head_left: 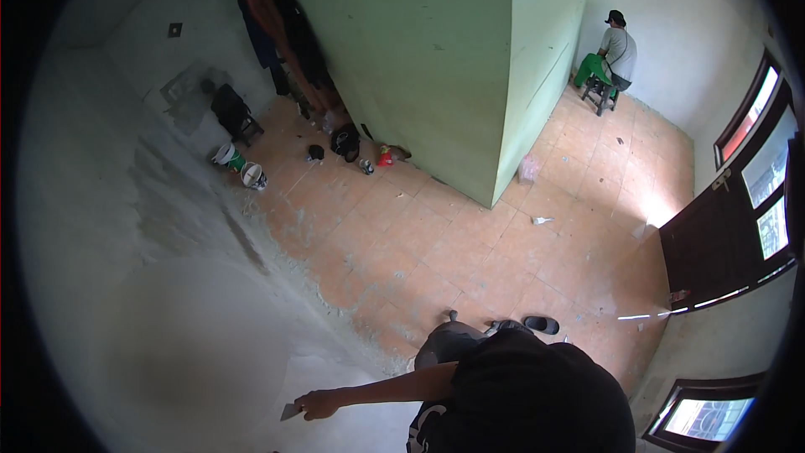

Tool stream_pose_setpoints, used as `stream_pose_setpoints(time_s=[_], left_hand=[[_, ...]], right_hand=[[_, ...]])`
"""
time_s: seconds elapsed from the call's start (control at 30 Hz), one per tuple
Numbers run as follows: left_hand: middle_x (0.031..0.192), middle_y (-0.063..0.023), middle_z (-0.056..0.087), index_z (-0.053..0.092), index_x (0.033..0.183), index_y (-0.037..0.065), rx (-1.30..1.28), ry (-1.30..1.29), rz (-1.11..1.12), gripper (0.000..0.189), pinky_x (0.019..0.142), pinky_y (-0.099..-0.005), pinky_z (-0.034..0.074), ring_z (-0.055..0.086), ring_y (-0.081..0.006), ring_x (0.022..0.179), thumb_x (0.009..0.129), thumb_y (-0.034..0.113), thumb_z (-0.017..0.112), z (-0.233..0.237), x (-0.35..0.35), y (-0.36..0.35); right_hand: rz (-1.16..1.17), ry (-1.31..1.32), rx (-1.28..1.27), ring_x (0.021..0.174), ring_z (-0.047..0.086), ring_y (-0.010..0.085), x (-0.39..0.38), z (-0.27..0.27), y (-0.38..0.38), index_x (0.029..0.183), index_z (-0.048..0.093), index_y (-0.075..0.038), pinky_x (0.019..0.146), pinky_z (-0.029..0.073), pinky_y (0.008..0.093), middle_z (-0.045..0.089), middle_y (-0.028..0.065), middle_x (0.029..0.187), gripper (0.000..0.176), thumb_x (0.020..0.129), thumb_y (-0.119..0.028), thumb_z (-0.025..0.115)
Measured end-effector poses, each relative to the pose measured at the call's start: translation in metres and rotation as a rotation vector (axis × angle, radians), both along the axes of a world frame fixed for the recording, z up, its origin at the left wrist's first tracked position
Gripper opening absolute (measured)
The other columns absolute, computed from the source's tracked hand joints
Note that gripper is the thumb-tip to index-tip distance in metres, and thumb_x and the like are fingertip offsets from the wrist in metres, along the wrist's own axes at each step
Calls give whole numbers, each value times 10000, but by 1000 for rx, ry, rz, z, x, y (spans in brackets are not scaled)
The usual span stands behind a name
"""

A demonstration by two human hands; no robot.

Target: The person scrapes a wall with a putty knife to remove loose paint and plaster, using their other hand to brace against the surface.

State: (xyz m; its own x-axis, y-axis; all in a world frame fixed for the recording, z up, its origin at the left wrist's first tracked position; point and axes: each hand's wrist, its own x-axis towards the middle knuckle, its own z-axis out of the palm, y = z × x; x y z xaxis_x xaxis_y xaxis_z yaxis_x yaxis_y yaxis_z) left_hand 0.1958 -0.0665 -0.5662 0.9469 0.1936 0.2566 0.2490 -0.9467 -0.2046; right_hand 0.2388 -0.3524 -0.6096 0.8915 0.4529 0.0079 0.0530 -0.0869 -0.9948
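Observation:
My left hand (pixel 319 404) is at the end of an outstretched bare arm at the lower centre, its fingers closed round a small flat scraper (pixel 290 411). The scraper's blade points left, close to the grey plastered wall (pixel 193 352); whether it touches the wall cannot be made out. A smooth, darker patch of plaster lies further left on that wall. Below the arm is my dark-clothed body, seen from above. My right hand does not show.
Two buckets (pixel 253 175) and a dark chair (pixel 235 113) stand at the back left. A green wall corner (pixel 493 193) juts into the room. A person (pixel 620 50) sits on a stool at the back right. A black shoe (pixel 542 325) lies on the tiled floor (pixel 419 243).

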Motion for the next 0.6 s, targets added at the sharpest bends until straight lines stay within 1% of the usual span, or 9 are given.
stream_pose_setpoints(time_s=[0.03,0.07,0.1,0.17,0.2,0.4,0.5,0.57,0.6], left_hand=[[1409,-151,431,511,1316,101,-930,-35,-342,665,1021,-587,303,404,-375,1279,924,627,400,-30,-7,1],[1409,-151,431,511,1316,101,-927,-40,-332,665,1021,-587,303,404,-375,1279,924,627,400,-16,-36,-46],[1365,-164,462,492,1328,58,-1778,-11,167,729,1028,-533,324,421,-362,1254,914,649,392,-10,-56,-72],[1411,-151,422,416,1390,49,-2245,64,111,772,1049,-517,313,392,-348,1284,913,654,381,-23,-68,-84],[1516,-96,284,229,1490,154,-2395,-37,233,778,1109,-570,201,297,-332,1357,913,659,361,-32,-70,-87],[1459,-141,356,346,1434,124,-2328,-178,74,657,1090,-530,258,309,-329,1369,955,573,350,-9,-94,-132],[1503,-170,263,221,1482,141,-1769,-372,476,629,1110,-534,147,222,-305,1409,986,526,256,13,-98,-143],[1506,-181,240,218,1480,118,-1509,-422,251,626,1109,-527,165,213,-312,1407,986,480,348,35,-99,-140],[1508,-179,231,218,1475,99,-1395,-475,178,634,1110,-522,173,201,-321,1408,976,436,415,56,-93,-141]], right_hand=[[88,-7,13,969,593,349,-7,13,5,1149,507,-21,808,462,438,612,183,1023,384,824,-211,582],[88,-86,-12,957,595,351,-14,26,7,1159,487,-24,804,462,438,611,188,1000,407,810,-203,596],[100,-86,-8,957,595,351,-20,32,11,1159,487,-24,804,462,438,611,188,1000,407,810,-203,596],[149,-83,85,946,596,355,-30,38,23,1185,458,-31,794,460,446,609,194,960,436,802,-177,605],[170,-88,91,946,596,355,-36,41,24,1185,458,-31,794,460,446,609,194,960,436,802,-177,605],[168,18,74,804,648,326,-56,35,55,1292,380,-76,695,492,449,633,176,841,418,917,-186,527],[135,46,57,834,629,408,-58,35,56,1243,401,-67,711,471,504,627,229,882,376,931,-239,523],[21,3,30,871,608,439,-62,39,53,1227,398,-34,732,468,509,617,244,863,423,904,-239,578],[-3,-29,-10,873,611,431,-62,35,56,1213,410,-20,753,484,508,578,253,1050,442,888,-250,602]])
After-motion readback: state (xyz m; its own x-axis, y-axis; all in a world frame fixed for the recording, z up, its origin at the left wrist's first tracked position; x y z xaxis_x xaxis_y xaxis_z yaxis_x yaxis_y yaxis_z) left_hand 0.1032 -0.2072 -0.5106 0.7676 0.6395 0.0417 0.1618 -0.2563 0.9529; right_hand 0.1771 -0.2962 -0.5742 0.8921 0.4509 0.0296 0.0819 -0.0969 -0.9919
